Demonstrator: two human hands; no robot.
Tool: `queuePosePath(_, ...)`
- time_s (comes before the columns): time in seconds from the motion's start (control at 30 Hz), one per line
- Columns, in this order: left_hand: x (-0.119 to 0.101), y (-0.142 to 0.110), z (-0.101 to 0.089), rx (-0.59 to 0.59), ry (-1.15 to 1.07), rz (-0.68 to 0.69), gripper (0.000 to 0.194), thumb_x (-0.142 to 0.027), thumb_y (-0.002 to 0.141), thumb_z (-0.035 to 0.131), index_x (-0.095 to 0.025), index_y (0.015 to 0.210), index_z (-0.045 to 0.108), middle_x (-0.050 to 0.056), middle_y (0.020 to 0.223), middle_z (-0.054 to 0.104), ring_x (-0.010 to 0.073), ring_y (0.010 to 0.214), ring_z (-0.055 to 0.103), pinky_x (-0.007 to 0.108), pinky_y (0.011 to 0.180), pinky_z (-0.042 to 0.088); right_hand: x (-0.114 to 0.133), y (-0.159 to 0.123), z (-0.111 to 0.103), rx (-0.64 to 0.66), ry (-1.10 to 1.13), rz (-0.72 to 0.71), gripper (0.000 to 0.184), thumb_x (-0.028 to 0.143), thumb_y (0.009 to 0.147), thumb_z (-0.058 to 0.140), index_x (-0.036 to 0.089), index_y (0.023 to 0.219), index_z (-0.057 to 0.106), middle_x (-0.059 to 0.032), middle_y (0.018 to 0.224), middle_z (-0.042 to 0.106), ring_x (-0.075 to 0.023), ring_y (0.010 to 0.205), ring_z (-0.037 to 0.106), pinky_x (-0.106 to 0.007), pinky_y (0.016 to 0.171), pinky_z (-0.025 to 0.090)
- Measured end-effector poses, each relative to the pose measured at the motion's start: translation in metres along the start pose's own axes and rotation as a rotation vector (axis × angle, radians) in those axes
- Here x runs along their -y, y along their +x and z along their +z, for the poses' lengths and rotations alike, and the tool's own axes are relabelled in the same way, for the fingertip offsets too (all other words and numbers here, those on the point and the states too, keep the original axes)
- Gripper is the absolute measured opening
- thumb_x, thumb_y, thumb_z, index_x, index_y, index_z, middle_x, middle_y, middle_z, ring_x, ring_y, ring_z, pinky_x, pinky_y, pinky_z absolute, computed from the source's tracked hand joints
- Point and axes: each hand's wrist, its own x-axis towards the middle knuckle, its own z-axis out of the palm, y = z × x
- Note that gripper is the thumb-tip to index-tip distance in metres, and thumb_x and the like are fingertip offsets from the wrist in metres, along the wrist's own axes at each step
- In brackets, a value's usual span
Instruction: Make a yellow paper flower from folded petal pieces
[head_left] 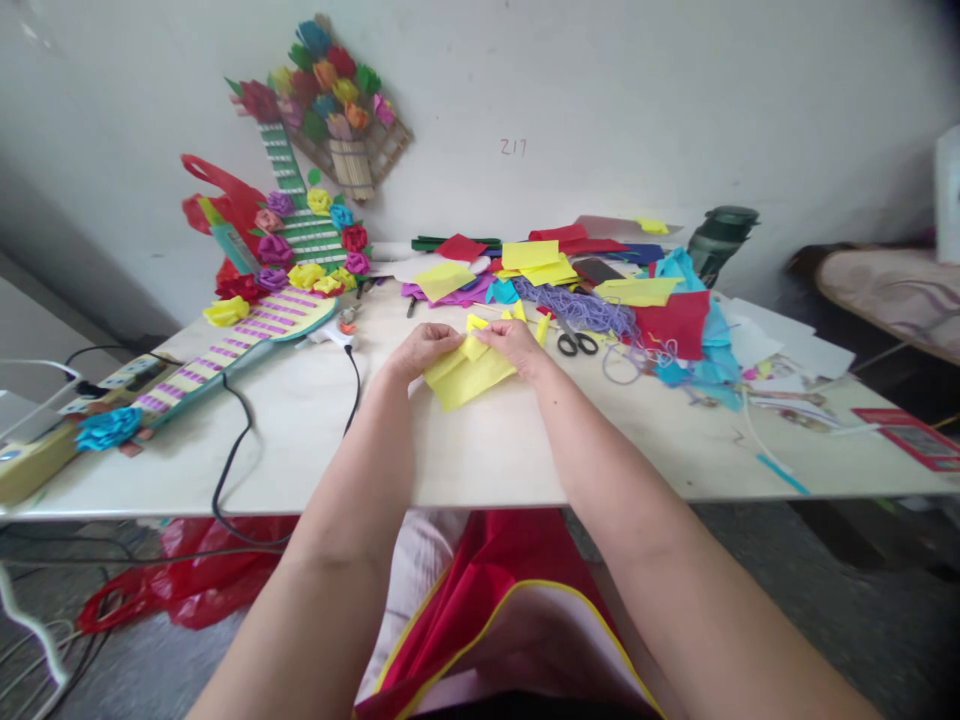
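Between my hands is a yellow sheet (466, 382), thin like fabric or crepe paper, held just above the table. My left hand (427, 350) pinches its upper left part with thumb and fingers. On the other side my right hand (514, 345) pinches a small folded piece at the top of the sheet. Small yellow cut strips (541, 328) lie just behind my right hand. Black-handled scissors (576, 343) rest to the right of it, beside a tangle of purple yarn (581, 308). My fingertips partly hide the fold.
Stacked coloured sheets (536, 258) lie along the wall. A dark green bottle (724, 245) stands at the back right. On the left are a flower-covered paper decoration (311, 235), a glue gun (330, 332) with a black cord, and a power strip (45, 465).
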Motion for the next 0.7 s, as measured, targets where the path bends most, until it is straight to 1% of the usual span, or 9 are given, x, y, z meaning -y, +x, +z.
queuePosePath(0.07, -0.001, 0.0, 0.001, -0.064, -0.006, 0.026, 0.033, -0.046, 0.066, 0.067, -0.015, 0.07, 0.057, -0.002, 0.055, 0.055, 0.0084, 0.045, 0.048, 0.02, 0.044, 0.033, 0.0, 0.0, -0.001, -0.044, 0.084, 0.02, 0.032, 0.047, 0.062, 0.068, 0.016, 0.063, 0.061, 0.0021, 0.053, 0.055, -0.0141, 0.059, 0.056, -0.024, 0.053, 0.042)
queuePosePath(0.13, -0.002, 0.001, 0.001, -0.135, -0.034, 0.056, 0.034, -0.047, 0.066, 0.067, -0.016, 0.071, 0.056, -0.002, 0.057, 0.056, 0.0088, 0.046, 0.049, 0.02, 0.044, 0.034, 0.001, 0.002, -0.002, -0.117, 0.175, 0.045, 0.032, 0.048, 0.064, 0.068, 0.016, 0.068, 0.063, 0.0007, 0.058, 0.06, -0.015, 0.061, 0.059, -0.024, 0.054, 0.045)
queuePosePath(0.23, -0.002, 0.003, 0.001, -0.228, -0.068, 0.104, 0.034, -0.047, 0.065, 0.067, -0.015, 0.072, 0.056, 0.0, 0.059, 0.058, 0.01, 0.049, 0.052, 0.02, 0.046, 0.036, 0.002, 0.005, -0.004, -0.203, 0.305, 0.131, 0.033, 0.048, 0.068, 0.065, 0.016, 0.075, 0.064, -0.0016, 0.065, 0.065, -0.016, 0.06, 0.061, -0.026, 0.053, 0.047)
queuePosePath(0.33, -0.001, 0.008, 0.002, -0.314, -0.106, 0.143, 0.034, -0.046, 0.065, 0.067, -0.015, 0.07, 0.055, 0.0, 0.059, 0.059, 0.0093, 0.049, 0.051, 0.02, 0.047, 0.037, 0.002, 0.006, -0.002, -0.19, 0.383, 0.22, 0.034, 0.048, 0.071, 0.063, 0.015, 0.081, 0.064, -0.0047, 0.07, 0.068, -0.018, 0.06, 0.063, -0.03, 0.053, 0.049)
queuePosePath(0.4, 0.001, 0.011, 0.004, -0.35, -0.145, 0.159, 0.033, -0.045, 0.065, 0.067, -0.015, 0.069, 0.055, -0.001, 0.059, 0.058, 0.0089, 0.049, 0.051, 0.02, 0.047, 0.038, 0.001, 0.005, 0.003, -0.144, 0.407, 0.236, 0.033, 0.043, 0.068, 0.068, 0.015, 0.085, 0.064, -0.0058, 0.074, 0.07, -0.0191, 0.066, 0.066, -0.032, 0.061, 0.052)
queuePosePath(0.47, 0.002, 0.012, 0.006, -0.36, -0.181, 0.166, 0.032, -0.044, 0.064, 0.068, -0.015, 0.069, 0.055, -0.001, 0.058, 0.058, 0.0091, 0.049, 0.051, 0.02, 0.048, 0.038, -0.001, 0.004, 0.007, -0.111, 0.434, 0.197, 0.036, 0.036, 0.061, 0.074, 0.015, 0.089, 0.064, -0.0058, 0.081, 0.071, -0.0194, 0.076, 0.067, -0.033, 0.072, 0.052)
queuePosePath(0.53, 0.003, 0.013, 0.009, -0.332, -0.215, 0.166, 0.032, -0.044, 0.063, 0.069, -0.015, 0.07, 0.056, -0.001, 0.058, 0.059, 0.0095, 0.05, 0.052, 0.021, 0.049, 0.039, -0.003, 0.004, 0.011, -0.133, 0.458, 0.134, 0.04, 0.028, 0.054, 0.078, 0.015, 0.089, 0.065, -0.0048, 0.085, 0.072, -0.019, 0.084, 0.066, -0.033, 0.08, 0.051)
queuePosePath(0.6, 0.002, 0.012, 0.011, -0.277, -0.238, 0.167, 0.032, -0.042, 0.062, 0.071, -0.014, 0.07, 0.057, -0.001, 0.059, 0.059, 0.0094, 0.051, 0.053, 0.021, 0.049, 0.039, -0.005, 0.005, 0.011, -0.18, 0.466, 0.119, 0.038, 0.022, 0.05, 0.078, 0.015, 0.085, 0.064, -0.0036, 0.083, 0.072, -0.0184, 0.084, 0.066, -0.032, 0.082, 0.051)
queuePosePath(0.7, 0.0, 0.01, 0.012, -0.212, -0.25, 0.162, 0.028, -0.035, 0.058, 0.073, -0.013, 0.068, 0.058, -0.002, 0.056, 0.057, 0.007, 0.048, 0.049, 0.019, 0.047, 0.036, -0.006, 0.006, 0.008, -0.199, 0.469, 0.158, 0.033, 0.017, 0.051, 0.075, 0.015, 0.082, 0.064, -0.0027, 0.077, 0.071, -0.018, 0.077, 0.066, -0.033, 0.078, 0.052)
